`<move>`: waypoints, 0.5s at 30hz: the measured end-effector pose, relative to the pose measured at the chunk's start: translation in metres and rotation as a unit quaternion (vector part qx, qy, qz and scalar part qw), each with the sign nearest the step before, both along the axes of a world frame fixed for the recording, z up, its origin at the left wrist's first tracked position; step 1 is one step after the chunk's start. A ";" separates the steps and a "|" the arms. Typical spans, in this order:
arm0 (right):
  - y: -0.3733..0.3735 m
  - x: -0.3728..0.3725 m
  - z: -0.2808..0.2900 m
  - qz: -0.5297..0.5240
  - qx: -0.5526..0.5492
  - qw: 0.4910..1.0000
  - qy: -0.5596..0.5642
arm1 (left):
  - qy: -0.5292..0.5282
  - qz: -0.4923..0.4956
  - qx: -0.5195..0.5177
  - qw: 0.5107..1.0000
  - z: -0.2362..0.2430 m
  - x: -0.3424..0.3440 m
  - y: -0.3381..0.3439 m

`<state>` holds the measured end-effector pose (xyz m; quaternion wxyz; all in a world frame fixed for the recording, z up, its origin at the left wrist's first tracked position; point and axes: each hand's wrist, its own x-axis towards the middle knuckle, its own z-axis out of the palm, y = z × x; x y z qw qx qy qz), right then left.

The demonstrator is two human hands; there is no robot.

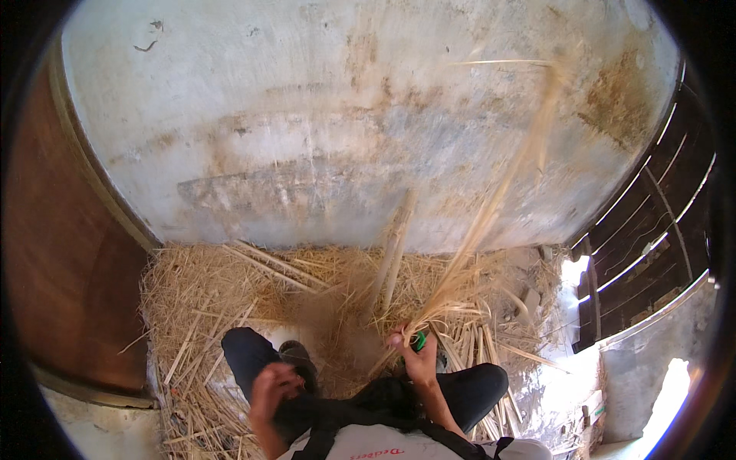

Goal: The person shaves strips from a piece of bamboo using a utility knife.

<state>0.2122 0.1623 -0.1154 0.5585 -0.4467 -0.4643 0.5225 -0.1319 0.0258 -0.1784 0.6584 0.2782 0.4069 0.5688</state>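
Observation:
My right hand (pixel 418 362) is closed round the lower end of a long bundle of pale, straw-coloured strips (pixel 477 230). The strips fan up and to the right in front of the wall, blurred toward their far end. A small green thing (pixel 418 341) shows at the same hand; its kind cannot be made out. Over my left knee, my left hand (pixel 276 386) is smeared by motion, with its fingers unclear and no held thing visible. Beneath both hands lies a litter of loose straw and split strips (pixel 199 330).
Two pale poles (pixel 393 253) stand slanted ahead of me, near the stained wall (pixel 307 138). A brown panel (pixel 77 230) borders the left side. Dark slatted boards (pixel 644 222) close off the right. Longer split sticks (pixel 276 267) lie at the wall's foot.

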 end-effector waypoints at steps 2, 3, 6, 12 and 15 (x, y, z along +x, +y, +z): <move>0.008 0.015 -0.048 -0.079 0.008 0.988 -0.133 | -0.302 0.114 0.064 0.944 -0.098 -0.083 -0.101; 0.013 0.027 -0.066 -0.130 0.016 0.971 -0.202 | -0.322 0.165 -0.016 0.932 -0.085 -0.096 -0.139; 0.033 0.018 -0.045 -0.094 0.024 0.992 -0.077 | 0.011 0.183 -0.267 0.946 -0.067 -0.101 -0.215; 0.049 0.031 -0.068 -0.165 -0.003 0.979 -0.121 | 0.064 0.226 -0.384 0.893 -0.030 -0.039 -0.159; 0.044 0.029 -0.055 -0.145 -0.017 0.978 -0.151 | 0.068 0.223 -0.385 0.893 -0.033 -0.030 -0.142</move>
